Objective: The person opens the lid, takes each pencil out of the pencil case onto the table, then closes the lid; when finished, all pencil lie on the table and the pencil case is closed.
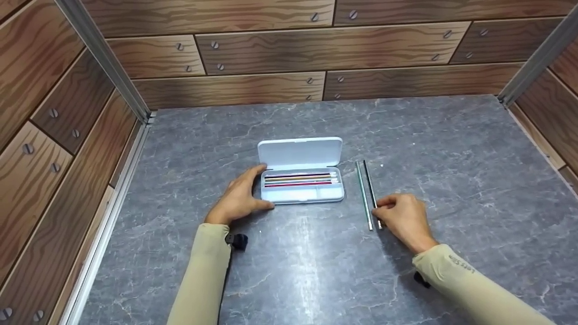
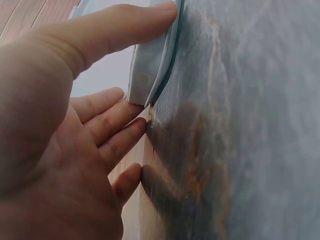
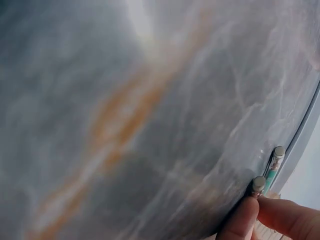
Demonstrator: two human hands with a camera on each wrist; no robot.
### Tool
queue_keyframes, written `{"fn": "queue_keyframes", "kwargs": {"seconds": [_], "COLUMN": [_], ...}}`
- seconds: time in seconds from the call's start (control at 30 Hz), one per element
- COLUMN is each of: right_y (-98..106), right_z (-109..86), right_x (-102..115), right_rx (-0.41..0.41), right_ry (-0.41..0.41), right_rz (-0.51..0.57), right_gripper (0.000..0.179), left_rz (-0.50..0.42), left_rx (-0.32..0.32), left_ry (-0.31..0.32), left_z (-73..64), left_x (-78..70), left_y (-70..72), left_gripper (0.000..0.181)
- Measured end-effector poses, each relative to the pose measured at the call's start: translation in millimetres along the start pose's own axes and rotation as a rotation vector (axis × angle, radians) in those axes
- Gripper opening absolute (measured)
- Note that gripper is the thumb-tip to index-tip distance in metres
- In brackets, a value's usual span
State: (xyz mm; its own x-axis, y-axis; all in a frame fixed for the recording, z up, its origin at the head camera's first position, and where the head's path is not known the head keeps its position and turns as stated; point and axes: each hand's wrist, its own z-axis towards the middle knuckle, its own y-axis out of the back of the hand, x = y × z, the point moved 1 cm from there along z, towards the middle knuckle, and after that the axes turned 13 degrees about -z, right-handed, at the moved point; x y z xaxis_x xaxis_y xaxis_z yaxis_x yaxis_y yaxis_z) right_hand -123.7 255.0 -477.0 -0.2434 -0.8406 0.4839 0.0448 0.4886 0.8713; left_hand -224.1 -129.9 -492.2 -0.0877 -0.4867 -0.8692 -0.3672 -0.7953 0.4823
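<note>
Case (image 1: pixel 289 194): lid (image 1: pixel 300 153) raised; our left hand (image 1: pixel 237 197) touches it, fingers apart.
Dark pencil (image 1: pixel 370 183): our right hand (image 1: pixel 404 217) pinches it.

We count one case (image 1: pixel 289 194), at least four pencils (image 1: pixel 298 184) inside it and two more pencils (image 1: pixel 364 196) outside, on one worktop (image 1: pixel 456 176). We also count one left hand (image 1: pixel 237 196) and one right hand (image 1: pixel 405 220), two sleeves (image 1: pixel 198 271), two dark wrist devices (image 1: pixel 239 242) and two metal posts (image 1: pixel 106 58).
</note>
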Motion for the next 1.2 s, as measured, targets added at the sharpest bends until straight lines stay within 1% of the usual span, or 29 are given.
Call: {"fn": "queue_keyframes", "kwargs": {"seconds": [0.13,0.27,0.33,0.37,0.57,0.63,0.7,0.87,0.93,1.1,1.2], "right_y": [-0.5,1.8,4.8,6.6,15.3,15.2,13.7,0.7,-4.3,-15.9,-21.3], "right_z": [0.5,2.1,5.3,7.6,30.3,38.7,46.1,63.3,69.4,83.5,90.7], "right_x": [0.4,2.9,5.7,7.5,25.5,34.5,43.5,67.9,75.0,86.1,91.1], "right_rx": [0.015,0.047,0.040,0.025,-0.145,-0.171,-0.178,-0.118,-0.096,-0.030,0.004], "right_ry": [0.005,-0.007,0.002,0.013,0.184,0.236,0.279,0.397,0.460,0.641,0.724], "right_rz": [0.016,0.058,0.067,0.061,-0.039,-0.039,-0.037,-0.030,-0.043,-0.109,-0.159], "right_gripper": [0.031,0.031,0.031,0.030,0.023,0.021,0.018,0.018,0.018,0.016,0.016], "left_rz": [0.001,-0.004,-0.007,-0.007,-0.004,-0.003,0.001,-0.003,-0.005,-0.003,0.004], "left_rx": [-0.007,-0.008,-0.011,-0.013,-0.016,-0.013,-0.009,-0.018,-0.019,-0.008,-0.005], "left_ry": [0.005,0.009,0.011,0.011,0.009,0.006,0.003,0.007,0.006,-0.013,-0.016], "left_z": [0.2,0.1,0.0,0.0,0.5,1.1,1.9,2.1,2.8,4.2,3.9], "left_x": [0.4,2.4,3.0,3.2,1.5,0.9,0.6,3.0,2.9,2.5,2.6], "left_y": [-0.4,0.0,0.6,0.9,0.2,-1.0,-2.4,-2.0,-1.6,-0.5,0.8], "left_gripper": [0.109,0.109,0.108,0.108,0.108,0.108,0.108,0.108,0.108,0.108,0.108]}}
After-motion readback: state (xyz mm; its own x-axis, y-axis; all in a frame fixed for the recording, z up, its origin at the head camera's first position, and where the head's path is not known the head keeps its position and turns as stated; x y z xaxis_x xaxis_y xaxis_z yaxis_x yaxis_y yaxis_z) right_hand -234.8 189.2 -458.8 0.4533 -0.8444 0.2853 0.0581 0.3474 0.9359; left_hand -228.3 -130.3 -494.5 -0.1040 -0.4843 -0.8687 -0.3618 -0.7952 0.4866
